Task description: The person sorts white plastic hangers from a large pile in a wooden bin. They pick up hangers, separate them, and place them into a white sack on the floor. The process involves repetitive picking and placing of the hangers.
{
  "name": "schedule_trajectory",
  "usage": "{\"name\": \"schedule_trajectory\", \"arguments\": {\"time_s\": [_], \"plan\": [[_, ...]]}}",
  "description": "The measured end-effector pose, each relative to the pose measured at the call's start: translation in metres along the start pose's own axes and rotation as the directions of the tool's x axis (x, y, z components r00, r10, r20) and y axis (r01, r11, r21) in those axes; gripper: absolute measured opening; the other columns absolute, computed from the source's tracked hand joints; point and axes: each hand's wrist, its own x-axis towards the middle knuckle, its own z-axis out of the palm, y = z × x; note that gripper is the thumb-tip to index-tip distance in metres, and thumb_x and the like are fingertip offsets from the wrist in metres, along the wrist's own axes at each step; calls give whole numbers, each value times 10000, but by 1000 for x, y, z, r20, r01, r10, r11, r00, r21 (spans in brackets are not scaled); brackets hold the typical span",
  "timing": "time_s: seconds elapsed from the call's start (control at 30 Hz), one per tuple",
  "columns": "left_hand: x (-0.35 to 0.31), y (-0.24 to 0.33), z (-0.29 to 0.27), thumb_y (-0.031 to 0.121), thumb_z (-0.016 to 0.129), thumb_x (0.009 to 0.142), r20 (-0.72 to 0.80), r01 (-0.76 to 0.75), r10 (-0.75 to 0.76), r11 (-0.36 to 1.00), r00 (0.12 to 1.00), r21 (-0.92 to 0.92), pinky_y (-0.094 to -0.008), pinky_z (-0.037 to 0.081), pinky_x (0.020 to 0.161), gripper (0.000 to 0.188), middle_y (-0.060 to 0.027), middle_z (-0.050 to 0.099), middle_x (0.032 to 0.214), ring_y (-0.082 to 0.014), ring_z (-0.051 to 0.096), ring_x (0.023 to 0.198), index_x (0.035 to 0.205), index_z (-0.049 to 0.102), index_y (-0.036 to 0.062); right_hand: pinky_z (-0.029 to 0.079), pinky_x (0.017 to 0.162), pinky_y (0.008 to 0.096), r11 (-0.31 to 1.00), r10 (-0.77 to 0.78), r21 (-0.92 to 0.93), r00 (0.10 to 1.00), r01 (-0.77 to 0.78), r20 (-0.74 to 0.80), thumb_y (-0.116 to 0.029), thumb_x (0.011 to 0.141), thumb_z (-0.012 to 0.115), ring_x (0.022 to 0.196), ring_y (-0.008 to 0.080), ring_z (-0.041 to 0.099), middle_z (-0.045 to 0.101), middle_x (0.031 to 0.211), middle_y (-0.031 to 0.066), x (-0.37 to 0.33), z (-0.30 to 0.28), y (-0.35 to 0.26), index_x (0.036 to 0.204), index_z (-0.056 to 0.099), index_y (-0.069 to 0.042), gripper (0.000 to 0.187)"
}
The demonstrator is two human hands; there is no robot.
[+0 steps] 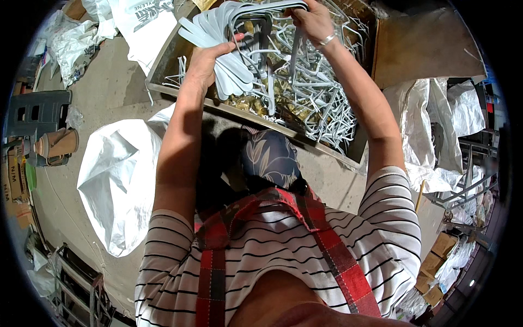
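My left hand (pixel 208 61) is closed around a fanned stack of flat, light grey, round-ended strips (pixel 231 76), its thumb lying across them. From the top of the stack, long bent grey pieces reach right to my right hand (pixel 316 24), whose fingers are closed on their far end. They look like angular plastic brackets, but I cannot tell their exact kind. Both hands are over a wide shallow bin (pixel 297 131) at the far side. Inside it lies a tangle of thin grey plastic pieces (pixel 327 103), with yellowish-brown lumps beneath them.
A white woven sack (pixel 120 185) lies on the floor at the left, near a dark plastic stool (pixel 41 111). A brown panel (pixel 425 46) adjoins the bin's right side. More white sacks (pixel 430 128) hang or lie at the right, above cardboard boxes (pixel 436 261).
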Motion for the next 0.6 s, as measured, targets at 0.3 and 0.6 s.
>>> {"name": "schedule_trajectory", "arguments": {"time_s": [0.3,0.6], "plan": [[7,0,-9,75,651,757,-124,-68,66,998,990,-10,-313,516,650,148,-111,622,757,-199,615,690,820,613,-53,472,769,307,978,-134,-185,966,94,-220,-57,748,538,858,232,606,626,848,136,10,20,11,1083,556,-47,335],[7,20,-44,176,598,813,-90,-57,30,950,996,-306,-319,469,735,218,-45,532,777,-164,524,760,942,548,6,399,923,277,757,430,409,860,-509,275,-47,719,570,1001,148,504,493,1136,47,-69,-16,89,1287,376,-14,601]]}}
